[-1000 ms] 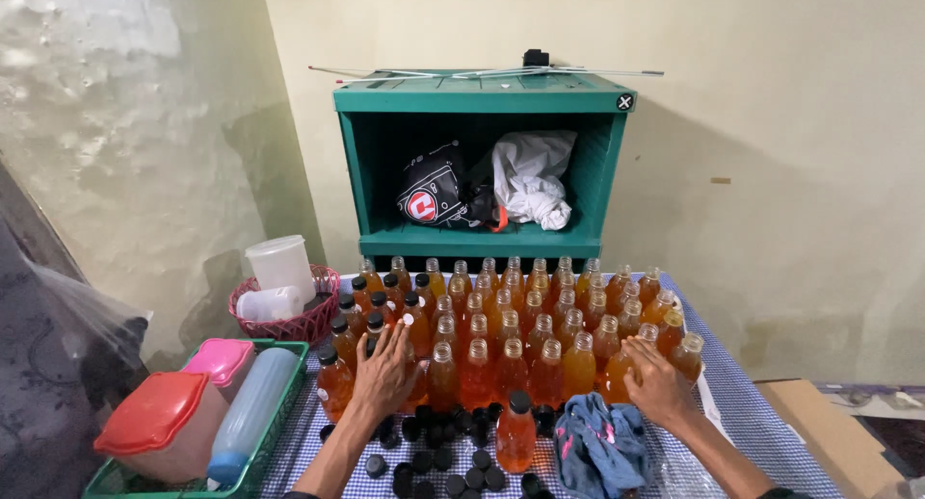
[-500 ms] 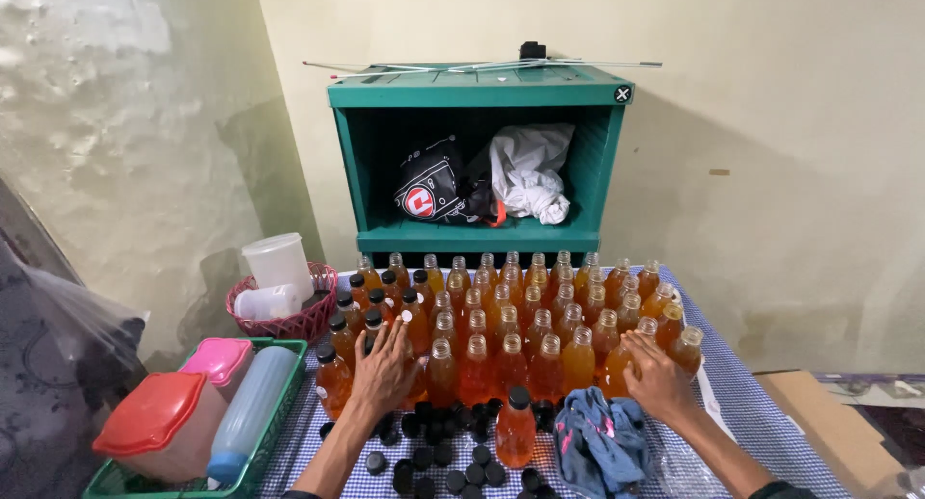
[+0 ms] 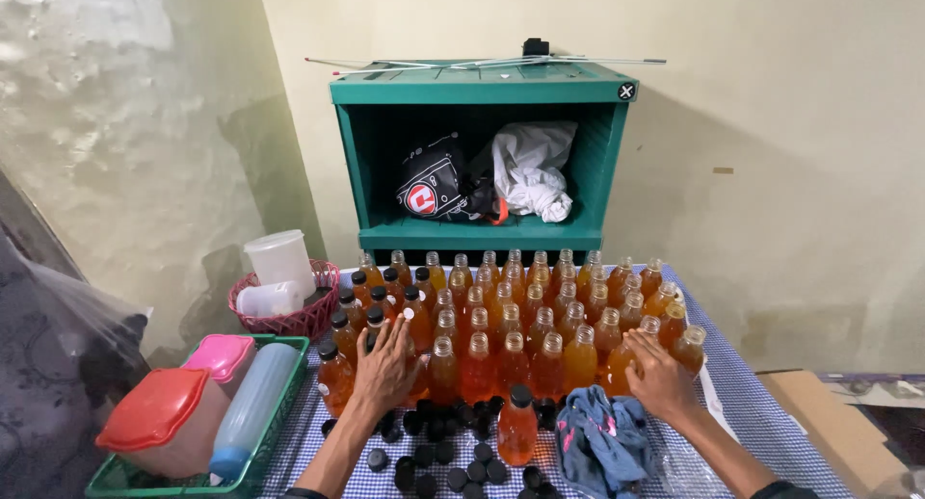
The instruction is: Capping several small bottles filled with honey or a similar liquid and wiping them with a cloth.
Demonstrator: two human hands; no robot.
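Orange drink bottles [image 3: 511, 330], mid-frame: a few capped at left, most awaiting loose black caps [image 3: 453, 456]; left hand [image 3: 383, 364] and right hand [image 3: 660, 379] resting flat, unclenched, grasping nothing.

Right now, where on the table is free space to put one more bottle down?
Little room. A bare checked strip lies along the table's right edge, beside the right hand. The bottle cluster fills the middle; black caps and the blue cloth crowd the front.

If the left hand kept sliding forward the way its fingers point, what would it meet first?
The left hand already lies against the near bottles; straight on, it would likely press into the capped orange bottles right behind its fingertips, then more rows toward the green shelf. Depth is unclear.
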